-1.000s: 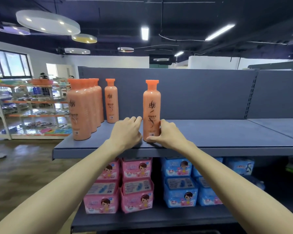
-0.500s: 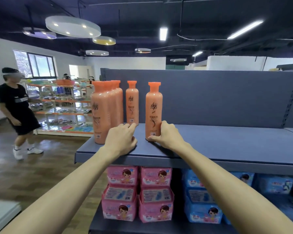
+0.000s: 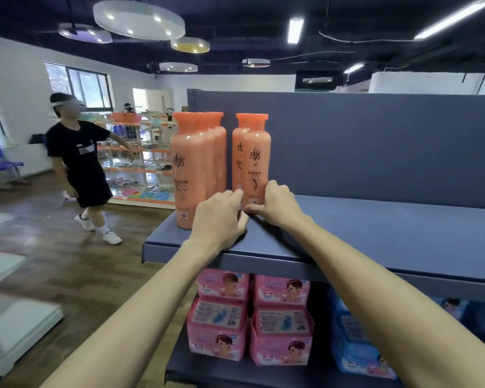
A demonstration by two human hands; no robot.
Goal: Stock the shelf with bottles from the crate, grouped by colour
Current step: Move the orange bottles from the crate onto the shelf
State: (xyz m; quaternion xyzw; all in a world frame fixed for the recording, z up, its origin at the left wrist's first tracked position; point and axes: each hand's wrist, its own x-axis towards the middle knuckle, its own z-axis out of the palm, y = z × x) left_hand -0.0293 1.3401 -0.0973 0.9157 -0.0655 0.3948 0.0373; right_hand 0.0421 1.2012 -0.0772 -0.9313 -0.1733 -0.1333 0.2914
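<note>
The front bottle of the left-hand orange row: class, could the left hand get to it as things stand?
Probably yes. The left hand rests at the shelf edge just right of the front bottle, with bare shelf and nothing else between them.

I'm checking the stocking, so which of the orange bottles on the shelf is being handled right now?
The front bottle of the right-hand row: the right hand grips its base and the left hand touches it. The left row stands untouched.
</note>
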